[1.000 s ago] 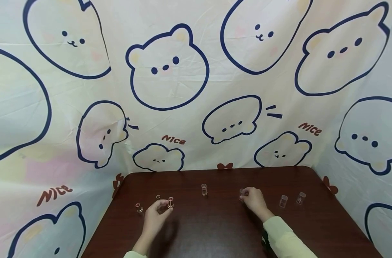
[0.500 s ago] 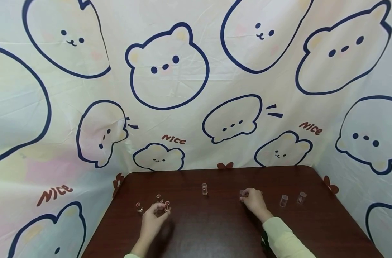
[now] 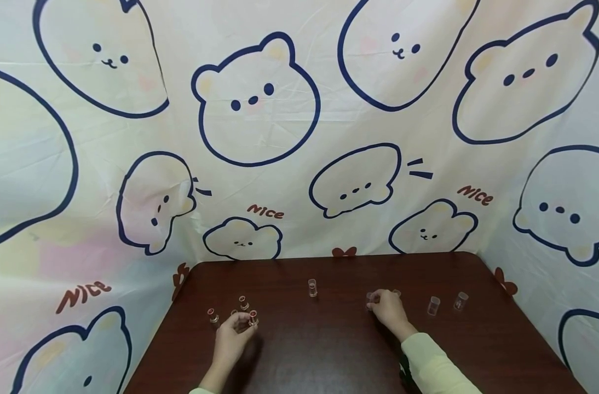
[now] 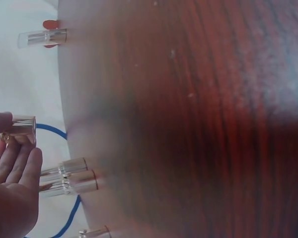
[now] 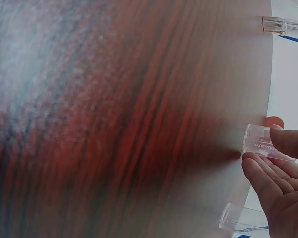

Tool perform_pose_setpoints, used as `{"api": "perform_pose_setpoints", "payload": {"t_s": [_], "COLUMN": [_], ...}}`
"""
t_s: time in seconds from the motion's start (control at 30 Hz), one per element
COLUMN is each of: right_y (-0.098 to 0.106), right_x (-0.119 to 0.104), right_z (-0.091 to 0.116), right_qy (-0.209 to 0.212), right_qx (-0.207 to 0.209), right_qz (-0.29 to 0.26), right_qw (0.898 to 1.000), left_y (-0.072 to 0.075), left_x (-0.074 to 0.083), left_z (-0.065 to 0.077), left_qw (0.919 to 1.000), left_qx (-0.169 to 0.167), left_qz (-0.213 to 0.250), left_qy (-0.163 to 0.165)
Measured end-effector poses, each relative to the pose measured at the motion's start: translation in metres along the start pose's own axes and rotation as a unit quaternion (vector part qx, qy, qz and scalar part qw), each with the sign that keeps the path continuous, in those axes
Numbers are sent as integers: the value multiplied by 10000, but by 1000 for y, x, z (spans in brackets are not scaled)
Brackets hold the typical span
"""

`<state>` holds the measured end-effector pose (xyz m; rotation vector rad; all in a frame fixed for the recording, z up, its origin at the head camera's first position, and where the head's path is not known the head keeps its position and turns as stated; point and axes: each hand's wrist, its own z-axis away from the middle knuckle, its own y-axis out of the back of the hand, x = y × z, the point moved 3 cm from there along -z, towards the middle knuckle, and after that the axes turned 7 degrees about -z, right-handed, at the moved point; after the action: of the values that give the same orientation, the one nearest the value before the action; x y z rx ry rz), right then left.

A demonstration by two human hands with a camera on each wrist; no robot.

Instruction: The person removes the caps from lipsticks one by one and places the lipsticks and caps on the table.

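Observation:
In the head view my left hand (image 3: 230,336) pinches an uncapped lipstick (image 3: 253,317) between thumb and fingers. Its shiny gold-toned tube (image 4: 24,128) shows in the left wrist view, raised off the tabletop. Beside that hand stand two uncapped lipsticks, one at the far left (image 3: 213,316) and one behind the fingers (image 3: 243,302); another lipstick (image 3: 234,312) is mostly hidden by the hand. My right hand (image 3: 390,311) grips a clear lipstick cap (image 5: 258,140) by its sides; whether the cap touches the table I cannot tell.
A capped lipstick (image 3: 312,288) stands upright between the hands. Two clear caps, a nearer one (image 3: 433,306) and a farther one (image 3: 460,301), stand on the right. Another cap (image 3: 397,293) is partly hidden behind my right hand. A patterned cloth (image 3: 299,235) borders the brown table (image 3: 329,350).
My left hand has shifted left and slightly nearer with its lipstick, revealing more of the lipsticks behind it. My right hand has stayed almost in place around the cap.

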<state>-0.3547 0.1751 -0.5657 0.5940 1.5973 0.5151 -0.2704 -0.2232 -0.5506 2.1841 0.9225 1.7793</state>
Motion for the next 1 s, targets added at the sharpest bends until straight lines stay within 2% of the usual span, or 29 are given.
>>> {"api": "perform_pose_setpoints", "payload": {"t_s": [0.47,0.73,1.0], "right_y": [0,1,4], "right_x": [1,-1,-2], "right_z": [0,0,2], "right_qy": [47,6,24], "right_qx": [27,-15,-85], "right_qz": [125,163,63], "right_qw": [9999,9999,9999], "left_y": [0,1,2], "left_x": [-12,-19,-22], "left_z": [3,6,6], "left_qw": [9994,9979,9979], "left_qx": [36,28,-18], "left_qz": [-135,-544,-547], "left_qy": [327,355,356]}}
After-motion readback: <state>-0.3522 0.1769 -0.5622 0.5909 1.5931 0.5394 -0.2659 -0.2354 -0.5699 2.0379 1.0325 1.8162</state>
